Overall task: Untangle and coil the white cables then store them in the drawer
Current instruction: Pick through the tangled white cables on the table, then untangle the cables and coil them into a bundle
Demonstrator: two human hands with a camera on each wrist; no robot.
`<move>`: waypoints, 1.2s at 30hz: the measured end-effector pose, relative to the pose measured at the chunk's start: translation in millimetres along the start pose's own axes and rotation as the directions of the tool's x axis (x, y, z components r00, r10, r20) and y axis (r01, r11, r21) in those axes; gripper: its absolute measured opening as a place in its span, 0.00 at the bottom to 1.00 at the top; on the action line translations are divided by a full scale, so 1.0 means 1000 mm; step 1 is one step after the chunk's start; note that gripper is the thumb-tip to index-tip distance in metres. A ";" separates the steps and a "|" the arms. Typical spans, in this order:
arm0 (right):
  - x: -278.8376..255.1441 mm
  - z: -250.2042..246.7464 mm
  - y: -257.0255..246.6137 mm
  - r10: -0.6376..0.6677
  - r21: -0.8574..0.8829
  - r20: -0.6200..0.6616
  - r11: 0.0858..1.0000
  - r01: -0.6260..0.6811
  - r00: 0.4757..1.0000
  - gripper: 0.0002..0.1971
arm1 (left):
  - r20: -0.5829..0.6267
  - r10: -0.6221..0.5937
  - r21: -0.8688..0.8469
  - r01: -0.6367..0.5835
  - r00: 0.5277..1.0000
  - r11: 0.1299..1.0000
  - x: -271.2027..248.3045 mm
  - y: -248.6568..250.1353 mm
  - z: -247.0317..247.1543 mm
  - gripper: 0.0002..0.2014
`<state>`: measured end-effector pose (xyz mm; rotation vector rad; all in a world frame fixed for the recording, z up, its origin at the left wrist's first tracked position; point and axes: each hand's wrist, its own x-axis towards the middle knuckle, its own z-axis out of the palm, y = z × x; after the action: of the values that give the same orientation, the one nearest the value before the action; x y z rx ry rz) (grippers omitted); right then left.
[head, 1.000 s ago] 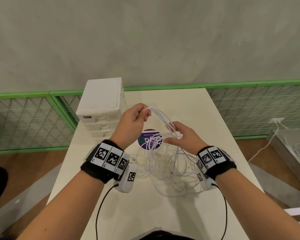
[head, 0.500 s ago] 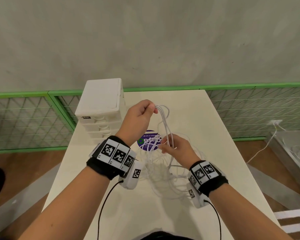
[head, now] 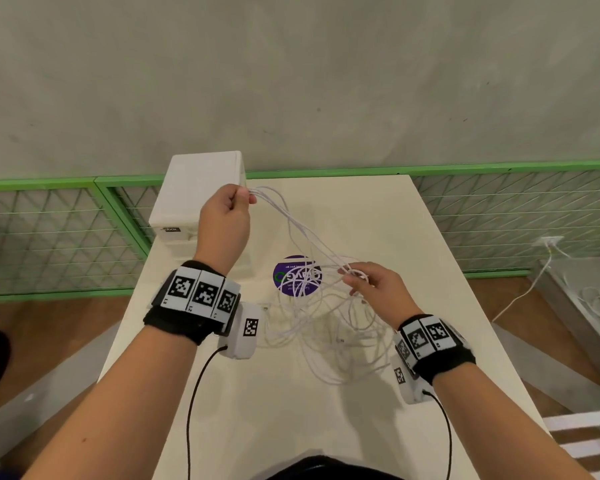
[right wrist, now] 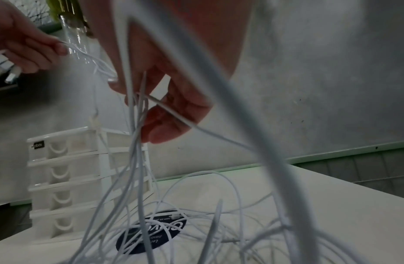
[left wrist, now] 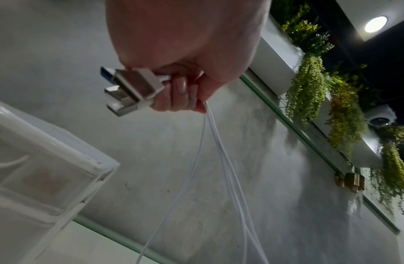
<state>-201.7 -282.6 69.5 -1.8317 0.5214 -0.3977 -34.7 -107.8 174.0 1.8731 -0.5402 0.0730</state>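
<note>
I counted two hands in view, the left hand (head: 224, 225) and the right hand (head: 378, 289). One drawer unit (right wrist: 68, 180) stood on one table (head: 413, 237), and I made out five drawer fronts in the right wrist view. Three USB plugs (left wrist: 126, 91) stuck out of the left fist. One round purple sticker (head: 297, 276). The white cables (head: 326, 334) were too tangled to count.

Drawer unit (head: 201, 188) front hidden by left hand (head: 224, 226); cable tangle (right wrist: 151, 223) blurred.
</note>
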 end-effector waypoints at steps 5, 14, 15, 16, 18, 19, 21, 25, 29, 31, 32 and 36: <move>0.004 -0.010 -0.007 -0.014 0.119 -0.177 0.992 0.036 0.984 0.08 | -0.027 -0.049 0.087 0.051 0.998 0.995 -0.002 -0.003 -0.004 0.12; 0.017 -0.052 0.027 0.302 -0.419 -0.261 0.820 -0.389 0.917 0.15 | -0.037 -0.099 0.084 0.102 0.994 0.991 0.008 0.000 -0.024 0.12; 0.018 -0.050 0.018 0.278 -0.430 -0.246 0.828 -0.361 0.929 0.16 | 0.027 -0.093 0.119 0.089 0.995 0.989 0.004 0.003 -0.018 0.12; 0.019 -0.046 0.004 0.222 -0.402 -0.225 0.866 -0.298 0.949 0.18 | 0.086 -0.092 0.138 0.079 0.992 0.987 0.000 0.005 -0.013 0.12; 0.019 -0.035 -0.028 0.049 -0.248 -0.162 0.965 -0.088 0.986 0.24 | 0.195 -0.081 0.115 0.059 0.977 0.992 -0.009 0.011 -0.001 0.12; 0.019 -0.026 -0.043 -0.037 -0.178 -0.108 0.984 0.018 0.993 0.30 | 0.239 -0.064 0.088 0.045 0.969 0.995 -0.013 0.014 0.005 0.13; 0.021 -0.005 -0.069 -0.165 -0.104 0.008 0.981 0.165 0.986 0.44 | 0.307 -0.025 0.020 0.020 0.951 1.000 -0.019 0.024 0.016 0.15; 0.039 0.017 -0.087 -0.230 -0.050 0.006 0.972 0.230 0.973 0.26 | 0.466 0.012 -0.102 0.041 0.885 0.994 -0.023 0.033 0.025 0.16; 0.051 0.010 -0.094 -0.286 -0.035 -0.092 0.958 0.284 0.954 0.09 | 0.685 -0.089 -0.156 0.265 0.723 0.952 -0.029 0.023 0.022 0.16; 0.053 0.009 -0.102 -0.339 -0.045 -0.106 0.941 0.336 0.935 0.05 | 0.750 -0.129 -0.136 0.343 0.648 0.929 -0.037 0.023 0.022 0.18; 0.055 0.011 -0.106 -0.358 -0.045 -0.109 0.934 0.355 0.927 0.04 | 0.770 -0.125 -0.141 0.359 0.626 0.923 -0.041 0.025 0.023 0.20; 0.056 0.025 -0.095 -0.315 -0.032 -0.044 0.949 0.314 0.948 0.07 | 0.798 0.058 -0.391 0.443 0.600 0.807 -0.044 0.042 0.020 0.20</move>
<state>-127.1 -267.3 152.7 -1.9377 0.2648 -0.6555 -94.7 -123.0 189.7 1.2701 -0.8207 -1.0347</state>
